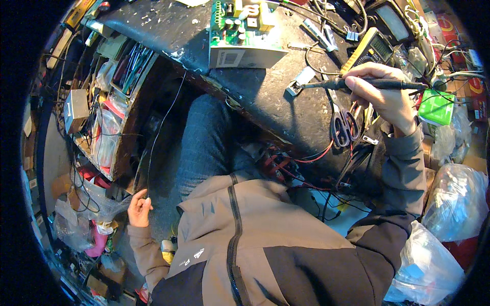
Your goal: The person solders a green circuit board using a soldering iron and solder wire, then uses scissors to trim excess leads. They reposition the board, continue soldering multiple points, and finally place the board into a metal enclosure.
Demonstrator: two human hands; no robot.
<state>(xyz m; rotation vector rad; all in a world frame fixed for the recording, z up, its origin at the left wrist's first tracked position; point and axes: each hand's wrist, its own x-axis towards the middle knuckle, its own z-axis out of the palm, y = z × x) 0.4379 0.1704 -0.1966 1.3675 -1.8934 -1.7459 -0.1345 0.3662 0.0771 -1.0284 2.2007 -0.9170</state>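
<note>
The thumb and fingers of the right hand [377, 94] are pinching the dark handle of a soldering iron [400, 84] in the upper right of the frame. The iron is lying nearly level across the picture, its tip pointing left and meeting the edge of a small metal part [293, 89], right of the upper centre; whether the two are truly touching, I cannot tell. The part is sitting on a worn dark bench [273, 99], and a pale block [305, 76] is standing just beside it.

The left hand [139, 208] is hanging low in the left of the frame, its fingers bending toward the thumb. A thin dark wire [166, 115] is running down from the bench edge to these fingertips, but I cannot tell whether they are pinching it.

Below the iron, dark-handled scissors [337, 127] are lying among red and black leads. Above the hand, a yellow meter [363, 50] is leaning toward the upper right corner. A green circuit board [236, 30] is standing at the top centre. Farther out, a green box [436, 108] and clear plastic bags [454, 201] are filling the right side, while a cluttered shelf [133, 109] is curving down the left.
</note>
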